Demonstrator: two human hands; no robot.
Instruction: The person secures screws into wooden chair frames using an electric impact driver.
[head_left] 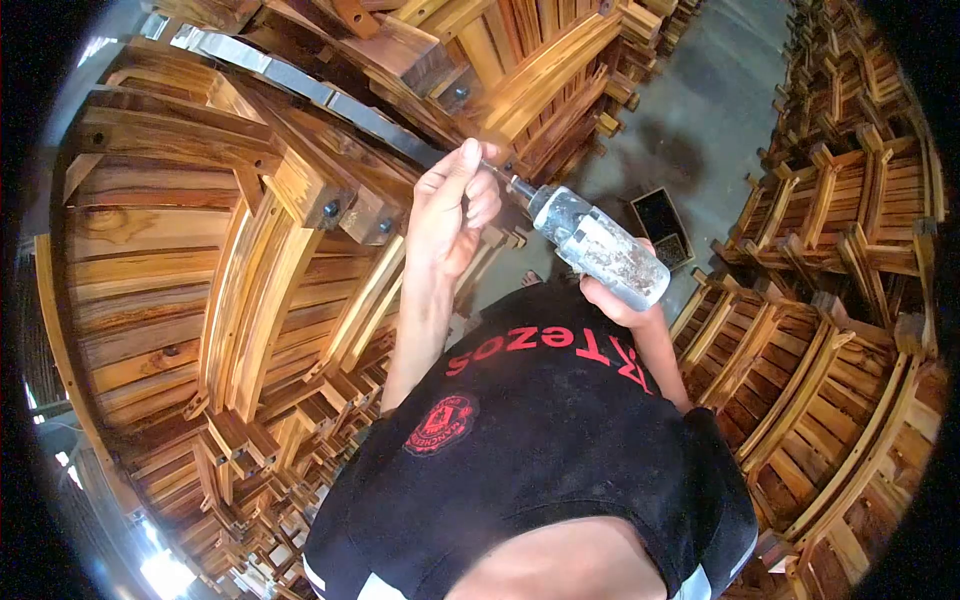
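My right hand [625, 300] is wrapped round a worn grey-white power driver [605, 250], which points up and to the left. Its dark shaft reaches close to the fingers of my left hand [462, 200]. Those fingers are curled, with thumb and forefinger pinched together near the driver's tip; whatever is between them is too small to make out. Just beyond the hands is a wooden furniture piece [545, 85] with slats. Left of my left hand, another slatted wooden piece [290, 180] has dark bolt heads at its beam ends.
Slatted wooden pieces [800, 370] stand in rows on the right, with more [240, 450] at the lower left. An open box [660, 225] with dark contents lies on the grey floor [715, 100]. A metal strip [345, 105] crosses the upper left.
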